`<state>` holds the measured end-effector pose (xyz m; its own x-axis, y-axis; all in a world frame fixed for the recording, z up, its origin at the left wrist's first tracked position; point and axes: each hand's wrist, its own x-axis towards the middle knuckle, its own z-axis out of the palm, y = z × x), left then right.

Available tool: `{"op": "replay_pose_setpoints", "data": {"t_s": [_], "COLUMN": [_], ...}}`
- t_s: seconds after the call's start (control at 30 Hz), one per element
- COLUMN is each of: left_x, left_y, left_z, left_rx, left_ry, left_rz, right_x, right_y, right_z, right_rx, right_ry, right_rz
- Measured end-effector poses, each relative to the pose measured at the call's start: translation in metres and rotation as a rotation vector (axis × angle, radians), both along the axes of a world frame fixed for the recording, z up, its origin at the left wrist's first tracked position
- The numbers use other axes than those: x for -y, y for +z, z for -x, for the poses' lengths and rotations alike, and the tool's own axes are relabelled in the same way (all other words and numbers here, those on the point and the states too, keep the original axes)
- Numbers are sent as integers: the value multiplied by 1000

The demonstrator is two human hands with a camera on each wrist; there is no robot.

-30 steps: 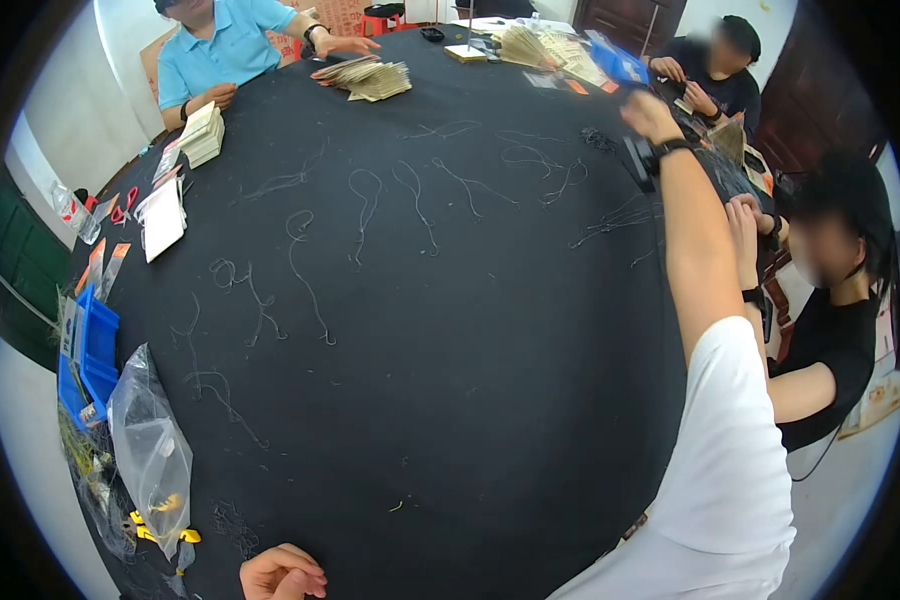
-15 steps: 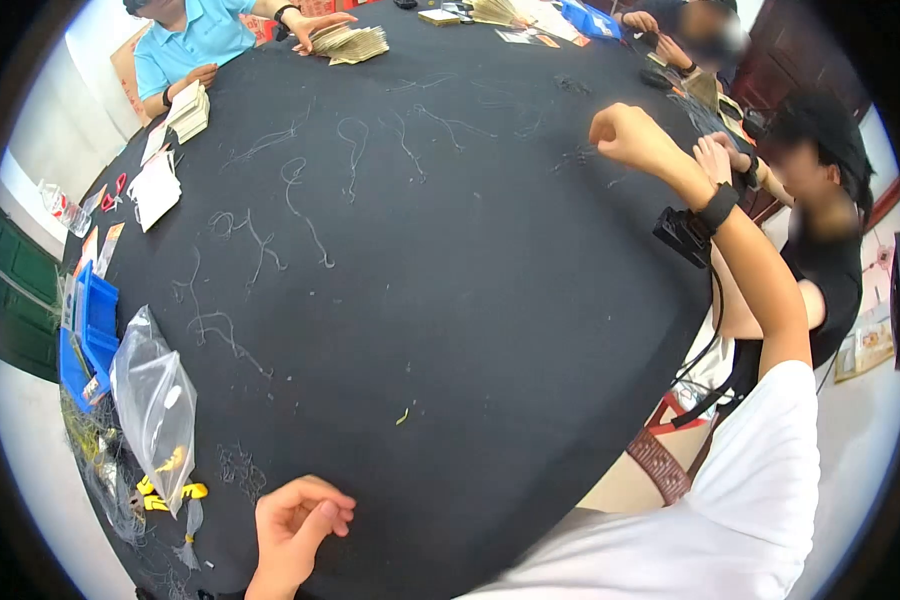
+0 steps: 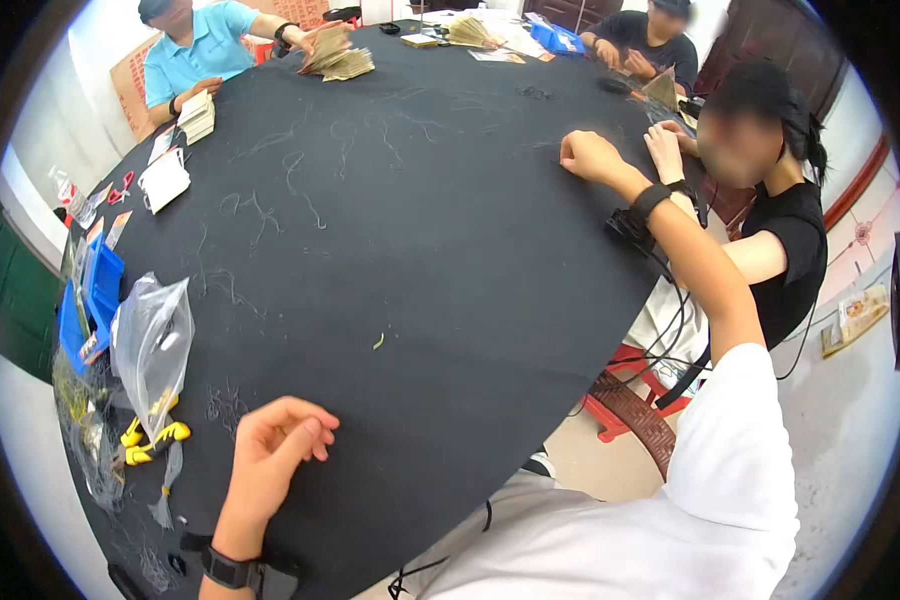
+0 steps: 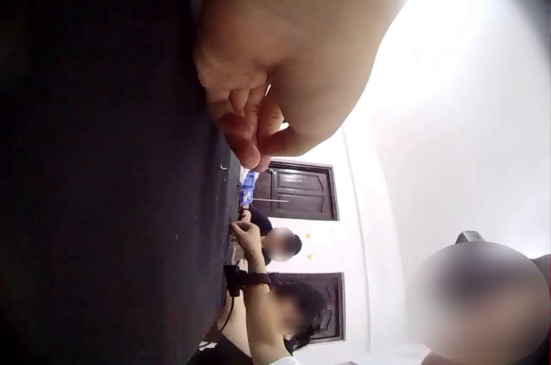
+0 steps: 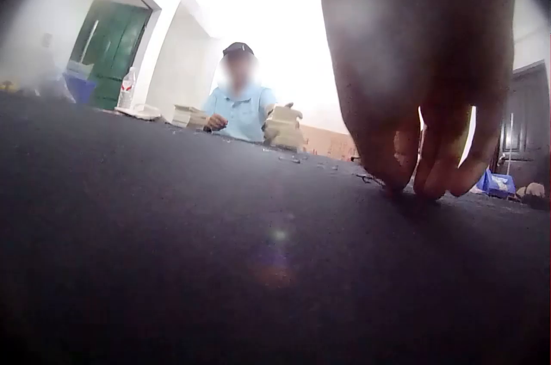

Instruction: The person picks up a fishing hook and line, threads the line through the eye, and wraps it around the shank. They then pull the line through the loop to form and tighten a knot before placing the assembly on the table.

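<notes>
My left hand (image 3: 285,440) is at the near left, palm side inward, over the black tabletop (image 3: 450,300). Its fingers curl loosely toward the thumb, and nothing shows between them in the left wrist view. Stretched out to the far right, my right hand (image 3: 600,158) points its fingers downward. The right wrist view has its fingertips (image 5: 426,191) right at the tabletop, beside a thin dark strand (image 5: 368,178). In the head view a fine grey line (image 3: 538,147) lies just past those fingers. The right thumb is hidden, so I cannot tell whether it pinches anything.
Several fine grey lines (image 3: 255,215) lie spread across the table. At the left are a blue bin (image 3: 100,290), a clear plastic bag (image 3: 155,330) and yellow-handled cutters (image 3: 155,443). A person in blue touches a card stack (image 3: 340,62); a person in black sits right.
The head view has shifted, bringing more of my left forearm into sight. My right hand has drawn back from the far right edge and come down beside the lines. The left fingers stay loosely curled.
</notes>
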<state>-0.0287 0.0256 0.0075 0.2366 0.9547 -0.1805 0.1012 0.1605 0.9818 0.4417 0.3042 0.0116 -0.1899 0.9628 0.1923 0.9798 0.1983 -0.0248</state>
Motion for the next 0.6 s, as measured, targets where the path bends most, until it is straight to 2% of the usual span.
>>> {"op": "replay_pose_setpoints", "data": {"t_s": [0.07,0.1,0.17,0.23,0.3,0.33,0.43,0.6], "left_x": [0,1,3,5,8,8,13,15], "left_y": [-1,0,0,-2,-1,-3,-8,-6], "left_z": [-4,-3,-4,-5,-7,-7,-12,-13], "left_rx": [-15,-26,-25,-19,-56,-62,-95,-105], "left_ry": [9,10,9,38,47,54,56,41], "left_rz": [-37,-46,-76,-88,-115,-138,-184,-213], "right_x": [1,-1,-4,4,4,3,-4,-11], "right_y": [-6,-9,-6,-2,2,2,0,-9], "right_z": [11,10,19,28,31,27,19,8], "right_rx": [67,61,111,122,180,40,-122,-193], "right_ry": [-35,18,-41,64,71,57,-11,86], "right_rz": [-28,-56,62,-18,14,33,126,-4]}}
